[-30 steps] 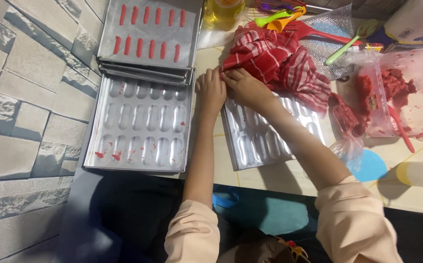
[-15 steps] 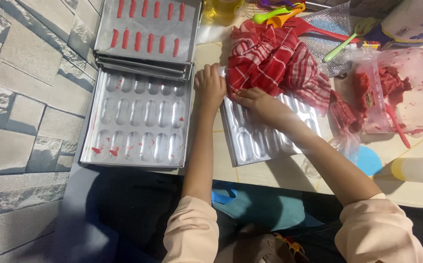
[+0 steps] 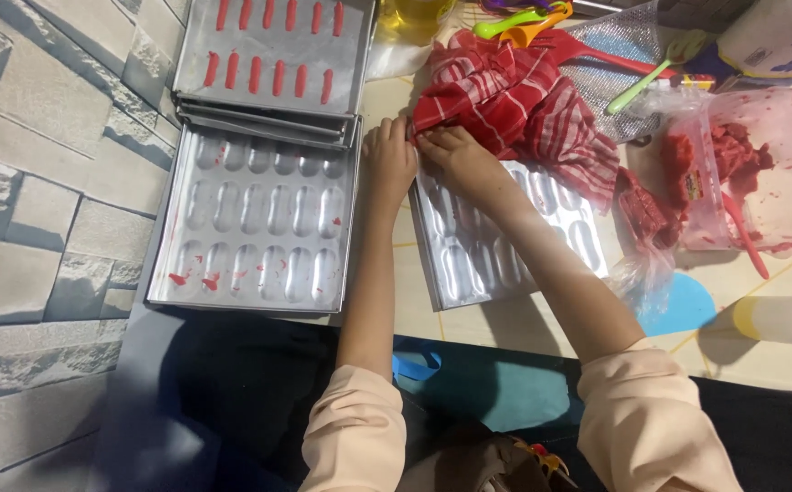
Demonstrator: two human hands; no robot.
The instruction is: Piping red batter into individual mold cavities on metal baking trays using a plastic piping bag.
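Grip: both hands, left hand [image 3: 389,162] and right hand [image 3: 451,153], pinch red striped cloth [image 3: 514,105] edge | cloth lies over mould tray [image 3: 496,246], apparently for wiping | worktop [image 3: 505,323] beneath

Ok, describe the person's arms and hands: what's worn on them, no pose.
Both hands, the left hand and the right hand, are bare, with no gloves; no rings or watch show. The forearms are bare too. Pale peach sleeves are pushed up near the elbows.

Single head-worn view, steeply downward and close over the metal trays [image 3: 255,228] on the table [image 3: 469,328].
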